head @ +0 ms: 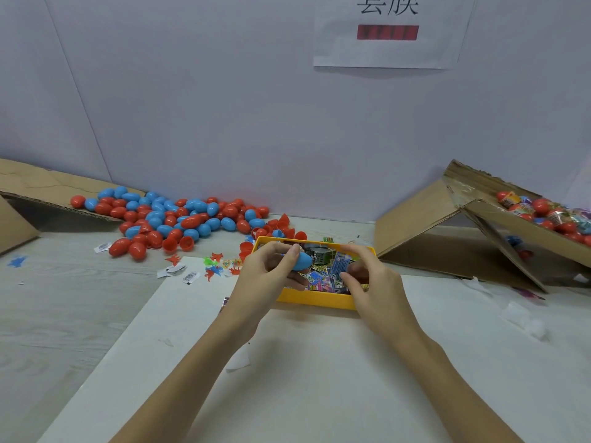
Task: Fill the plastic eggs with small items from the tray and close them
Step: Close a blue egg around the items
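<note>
A yellow tray [315, 300] full of small printed packets [323, 276] sits in the middle of the table. Over its left end my left hand [271, 273] grips a blue plastic egg [302, 261], thumb on top. My right hand [367, 279] hovers over the tray's right end with its fingers curled around a small item that I cannot make out. A heap of red and blue eggs [179, 219] lies at the back left.
A white sheet [303, 362] covers the table under my arms. Loose egg halves [281, 228] lie behind the tray. Small plastic toys and labels [208, 266] lie scattered to its left. Tilted cardboard boxes stand left [28, 193] and right [479, 225], the right one holding wrapped eggs [550, 212].
</note>
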A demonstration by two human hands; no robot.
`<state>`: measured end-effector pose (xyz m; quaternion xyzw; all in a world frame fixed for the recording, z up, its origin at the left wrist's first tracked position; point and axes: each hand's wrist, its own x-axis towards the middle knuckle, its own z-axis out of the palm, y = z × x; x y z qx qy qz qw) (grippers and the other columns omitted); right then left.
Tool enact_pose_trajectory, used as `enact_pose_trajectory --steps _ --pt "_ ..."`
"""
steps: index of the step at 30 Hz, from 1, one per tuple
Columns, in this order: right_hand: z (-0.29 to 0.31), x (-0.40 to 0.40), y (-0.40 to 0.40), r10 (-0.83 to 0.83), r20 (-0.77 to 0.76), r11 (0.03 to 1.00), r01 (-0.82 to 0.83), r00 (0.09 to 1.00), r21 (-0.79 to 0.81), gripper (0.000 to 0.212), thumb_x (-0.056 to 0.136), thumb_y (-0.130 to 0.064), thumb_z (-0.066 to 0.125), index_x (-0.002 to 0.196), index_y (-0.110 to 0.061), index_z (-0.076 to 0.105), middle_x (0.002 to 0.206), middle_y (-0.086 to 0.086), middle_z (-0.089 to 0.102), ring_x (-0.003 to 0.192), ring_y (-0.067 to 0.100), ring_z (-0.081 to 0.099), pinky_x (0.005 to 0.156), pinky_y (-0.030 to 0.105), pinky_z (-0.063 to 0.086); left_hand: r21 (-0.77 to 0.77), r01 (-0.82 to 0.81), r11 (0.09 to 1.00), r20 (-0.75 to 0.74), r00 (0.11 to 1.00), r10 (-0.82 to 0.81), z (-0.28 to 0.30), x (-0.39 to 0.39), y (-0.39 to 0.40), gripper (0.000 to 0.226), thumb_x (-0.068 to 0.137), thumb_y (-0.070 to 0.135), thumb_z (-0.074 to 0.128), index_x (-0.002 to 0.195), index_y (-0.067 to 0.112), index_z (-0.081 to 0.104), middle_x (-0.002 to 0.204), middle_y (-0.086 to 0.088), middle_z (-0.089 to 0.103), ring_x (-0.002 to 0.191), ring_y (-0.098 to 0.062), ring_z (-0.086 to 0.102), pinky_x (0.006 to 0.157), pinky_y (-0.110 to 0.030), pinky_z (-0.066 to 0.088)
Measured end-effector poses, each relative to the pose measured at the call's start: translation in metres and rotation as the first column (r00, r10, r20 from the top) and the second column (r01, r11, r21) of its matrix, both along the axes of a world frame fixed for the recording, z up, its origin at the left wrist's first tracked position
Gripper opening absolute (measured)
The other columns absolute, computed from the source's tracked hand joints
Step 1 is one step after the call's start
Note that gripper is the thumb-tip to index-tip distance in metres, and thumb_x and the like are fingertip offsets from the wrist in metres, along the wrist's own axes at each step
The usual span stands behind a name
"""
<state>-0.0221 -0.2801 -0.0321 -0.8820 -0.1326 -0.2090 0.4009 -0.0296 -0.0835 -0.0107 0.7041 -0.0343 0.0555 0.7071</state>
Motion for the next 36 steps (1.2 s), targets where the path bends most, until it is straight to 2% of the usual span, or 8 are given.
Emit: enact_pose_trajectory --steps 2,5,8,10,15,18,25,36 --pt "-0.001 0.001 -0.001 -0.023 -0.024 1.000 0.023 0.999 0.020 0.041 0.096 -0.011 0.070 0.134 -0.021 0.060 0.094 -0.006 0.073 0.093 0.008 0.069 0.073 0.003 0.047 0.004 0.004 1.000 0.000 1.000 -0.004 0.000 -0.001 0.000 0.027 0.098 0.035 0.061 0.114 0.014 0.067 0.101 -0.005 0.074 0.078 -0.021 0.077 0.069 -0.020 0.060" --pt "-0.003 0.002 -0.002 -0.074 -0.031 0.997 0.074 0.997 0.007 0.020 0.094 -0.014 0.074 0.114 -0.014 0.071 0.096 -0.003 0.078 0.093 0.008 0.072 0.071 0.003 0.048 0.011 0.007 1.000 0.006 1.000 -0.007 0.000 -0.002 0.001 0.026 0.099 0.035 0.060 0.113 0.014 0.068 0.098 -0.005 0.075 0.077 -0.020 0.076 0.068 -0.020 0.060" --pt "-0.005 0.002 -0.002 -0.069 -0.028 0.998 0.069 0.997 0.010 0.006 0.096 -0.017 0.072 0.099 -0.016 0.076 0.094 -0.004 0.078 0.089 0.006 0.073 0.074 0.017 0.057 0.015 0.015 1.000 0.017 1.000 -0.015 0.000 -0.003 0.000 0.022 0.099 0.033 0.060 0.109 0.015 0.069 0.094 -0.004 0.075 0.074 -0.020 0.076 0.066 -0.019 0.059" --pt "-0.006 0.002 -0.002 -0.082 -0.019 0.997 0.082 0.996 -0.007 0.012 0.099 -0.023 0.068 0.101 -0.018 0.078 0.095 -0.006 0.077 0.087 0.004 0.070 0.071 0.022 0.058 0.027 0.020 0.999 0.021 1.000 -0.021 0.001 -0.004 0.000 0.020 0.100 0.032 0.060 0.107 0.016 0.069 0.093 -0.003 0.074 0.073 -0.020 0.076 0.065 -0.018 0.058" --pt "-0.006 0.000 0.000 -0.091 0.011 0.996 0.090 0.996 0.013 0.021 0.101 -0.027 0.063 0.111 -0.016 0.078 0.089 -0.018 0.066 0.078 -0.014 0.062 0.060 0.008 0.049 0.064 0.022 0.998 0.030 0.999 -0.024 0.001 -0.004 -0.001 0.018 0.100 0.030 0.061 0.110 0.017 0.068 0.094 0.000 0.074 0.076 -0.017 0.076 0.066 -0.018 0.059" --pt "-0.003 -0.001 0.001 -0.075 0.004 0.996 0.075 0.997 0.056 0.020 0.100 -0.025 0.065 0.112 -0.016 0.078 0.094 -0.017 0.068 0.082 -0.012 0.063 0.065 0.005 0.049 0.050 0.044 0.998 0.046 0.998 -0.046 0.000 -0.005 -0.001 0.018 0.098 0.024 0.066 0.115 0.018 0.069 0.099 0.002 0.076 0.083 -0.015 0.077 0.070 -0.017 0.058" --pt "0.003 -0.008 0.009 0.087 -0.075 0.992 -0.080 0.993 0.100 0.014 0.100 -0.023 0.065 0.102 -0.017 0.078 0.090 -0.008 0.076 0.086 0.001 0.070 0.073 0.015 0.056 0.142 0.017 0.990 0.142 0.989 -0.038 -0.004 -0.005 -0.002 0.019 0.097 0.020 0.069 0.115 0.019 0.069 0.110 0.006 0.074 0.100 -0.007 0.073 0.079 -0.017 0.057" --pt "0.005 -0.011 0.008 0.111 -0.090 0.993 -0.107 0.990 0.050 0.014 0.101 -0.021 0.064 0.105 -0.019 0.078 0.092 -0.012 0.075 0.093 -0.005 0.065 0.073 0.010 0.053 0.171 -0.017 0.985 0.239 0.971 -0.025 -0.002 -0.006 -0.004 0.017 0.098 0.017 0.067 0.114 0.017 0.070 0.106 0.005 0.073 0.094 -0.002 0.071 0.073 -0.011 0.054"
